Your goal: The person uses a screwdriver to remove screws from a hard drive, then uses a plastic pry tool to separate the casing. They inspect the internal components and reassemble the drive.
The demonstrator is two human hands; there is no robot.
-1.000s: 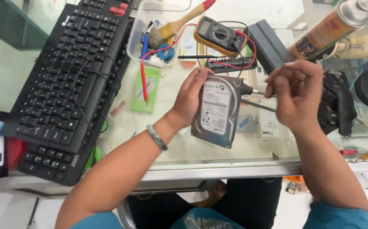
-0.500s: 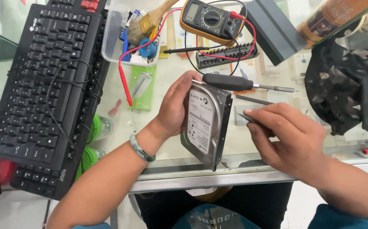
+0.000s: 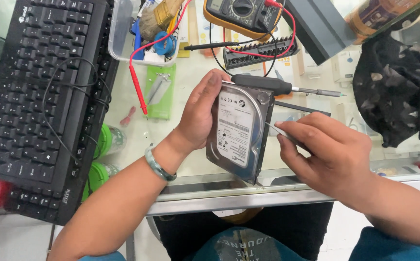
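My left hand grips the hard drive upright above the glass table edge. My right hand pinches a thin metal tool, its tip touching the drive's side; a screwdriver lies just behind.

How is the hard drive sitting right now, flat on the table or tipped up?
Tipped up. The left hand holds the hard drive on edge above the glass table, label showing; the right hand touches a thin tool to its side.

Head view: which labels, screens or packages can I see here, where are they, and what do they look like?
Hard drive label: white rectangle with dark print, on the silver drive held in the left hand.
Multimeter screen: small grey window, top centre, yellow-edged case.
Green package: flat rectangle, beside the black keyboard.
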